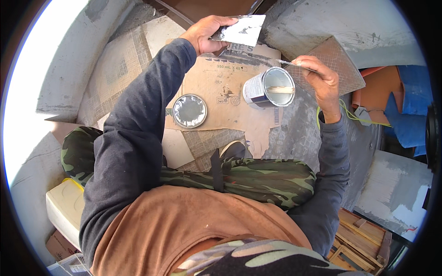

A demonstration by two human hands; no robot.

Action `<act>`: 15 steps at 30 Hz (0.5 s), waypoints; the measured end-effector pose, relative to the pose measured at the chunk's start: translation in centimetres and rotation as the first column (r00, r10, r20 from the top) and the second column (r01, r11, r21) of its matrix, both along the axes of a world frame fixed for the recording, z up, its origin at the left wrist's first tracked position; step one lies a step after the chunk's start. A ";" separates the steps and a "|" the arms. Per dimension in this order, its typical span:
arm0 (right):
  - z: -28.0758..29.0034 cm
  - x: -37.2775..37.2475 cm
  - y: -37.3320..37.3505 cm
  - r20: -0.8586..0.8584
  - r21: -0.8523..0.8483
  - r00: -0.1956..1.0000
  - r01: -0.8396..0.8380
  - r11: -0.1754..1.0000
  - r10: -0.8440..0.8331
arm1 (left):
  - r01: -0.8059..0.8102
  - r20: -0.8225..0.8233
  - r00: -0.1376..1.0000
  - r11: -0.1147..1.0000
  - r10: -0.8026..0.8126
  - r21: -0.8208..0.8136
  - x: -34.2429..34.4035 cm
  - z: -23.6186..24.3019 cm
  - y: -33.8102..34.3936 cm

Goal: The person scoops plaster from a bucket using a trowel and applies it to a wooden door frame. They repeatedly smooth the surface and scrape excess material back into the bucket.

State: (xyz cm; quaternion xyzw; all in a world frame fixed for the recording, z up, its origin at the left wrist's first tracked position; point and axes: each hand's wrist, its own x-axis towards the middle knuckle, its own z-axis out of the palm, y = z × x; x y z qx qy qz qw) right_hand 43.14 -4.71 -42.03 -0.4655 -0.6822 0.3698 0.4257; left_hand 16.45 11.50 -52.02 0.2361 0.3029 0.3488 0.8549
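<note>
My left hand (205,34) grips a flat, thin scraper plate (240,30) smeared with white and grey paste, held out above the far edge of a cardboard sheet (212,85). Between the thumb and fingers of my right hand (322,79) is a thin flat scraper (301,66), seen nearly edge-on, with pale paste at its tip. Below and left of that hand stands an open paint can (256,92) with a wooden stick (280,89) across its inside. Its round, grey-smeared lid (189,111) lies on the cardboard, apart from both hands.
Patterned tiles (122,69) lie on the left, and another tile (338,66) leans at the right. A yellow-green cable (347,112) runs near my right wrist. Farther right hang blue sheets (412,92). A wooden crate (361,237) stands at lower right, a cream container (66,209) at left.
</note>
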 end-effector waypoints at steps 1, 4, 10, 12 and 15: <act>-0.6 -0.3 0.1 -0.257 -0.265 0.954 0.085 0.960 -0.156 | -0.014 0.056 0.998 0.998 0.011 0.056 -1.2 0.8 1.4; -3.6 -2.0 0.8 -0.502 -0.522 0.809 -0.003 0.853 -0.304 | 0.131 -0.006 0.991 0.976 -0.132 0.173 -6.4 4.3 6.0; -11.5 -6.6 2.8 -0.502 -0.758 0.733 -0.117 0.641 -0.460 | 0.064 0.101 0.991 0.975 -0.087 0.213 -14.8 9.6 7.4; -15.0 -8.1 4.3 -0.465 -0.791 0.683 -0.033 0.611 -0.564 | 0.091 0.168 0.976 0.957 -0.141 0.274 -15.0 10.4 6.6; -22.2 -10.5 7.4 -0.558 -0.808 0.474 -0.123 0.576 -0.681 | 0.117 0.268 0.938 0.931 -0.218 0.347 -14.0 11.2 5.6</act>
